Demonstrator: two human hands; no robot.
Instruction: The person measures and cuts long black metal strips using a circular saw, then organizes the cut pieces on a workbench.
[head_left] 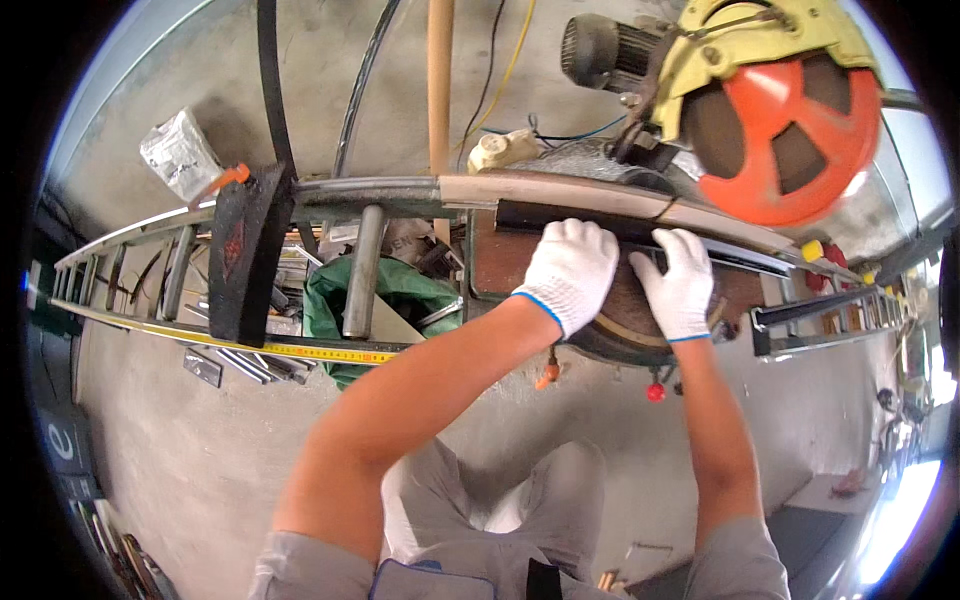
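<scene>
A long dark metal profile lies along the pale fence of a cut-off saw, over its brown worn base. My left hand, in a white knitted glove with a blue cuff, is closed over the profile with its fingers on the far side. Further right, my right hand, gloved the same way, has its fingers bent onto the profile and its thumb a little apart. Both palms hide part of the bar and the base. The saw's orange guard with a yellow cover stands raised at the upper right.
Roller conveyors extend left and right of the saw, with a yellow measuring tape along the left one's near edge. A black block-like stop sits across it. Below are a green sack and metal offcuts. A red knob projects toward me.
</scene>
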